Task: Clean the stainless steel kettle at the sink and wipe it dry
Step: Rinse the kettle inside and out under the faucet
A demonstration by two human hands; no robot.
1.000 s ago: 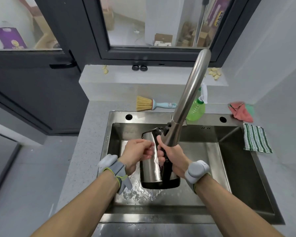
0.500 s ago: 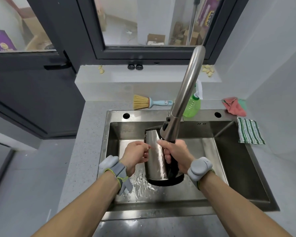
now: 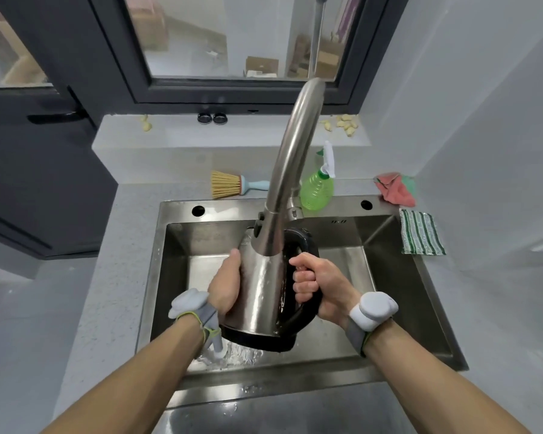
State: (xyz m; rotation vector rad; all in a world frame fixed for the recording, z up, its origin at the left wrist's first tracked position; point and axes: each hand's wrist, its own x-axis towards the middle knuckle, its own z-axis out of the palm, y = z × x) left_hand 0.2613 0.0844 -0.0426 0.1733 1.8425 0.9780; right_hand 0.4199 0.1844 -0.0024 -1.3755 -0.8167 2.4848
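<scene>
The stainless steel kettle point(image 3: 261, 296) with a black base and black handle hangs over the sink point(image 3: 398, 296), right under the tall faucet point(image 3: 295, 158). Water runs onto its wet steel side and splashes in the basin below. My right hand point(image 3: 317, 286) grips the black handle on the kettle's right. My left hand point(image 3: 224, 283) lies flat against the kettle's left side, thumb up along the steel; its fingers are hidden behind the body.
On the counter behind the sink lie a straw brush point(image 3: 232, 184) and a green spray bottle point(image 3: 317, 189). A red-green cloth point(image 3: 395, 191) and a green-striped cloth point(image 3: 420, 236) lie at the sink's right rim. A grey wall rises on the right.
The kettle has turned so its handle now faces right, and it sits larger and nearer. My left hand went from curled beside the kettle to flat against its left side.
</scene>
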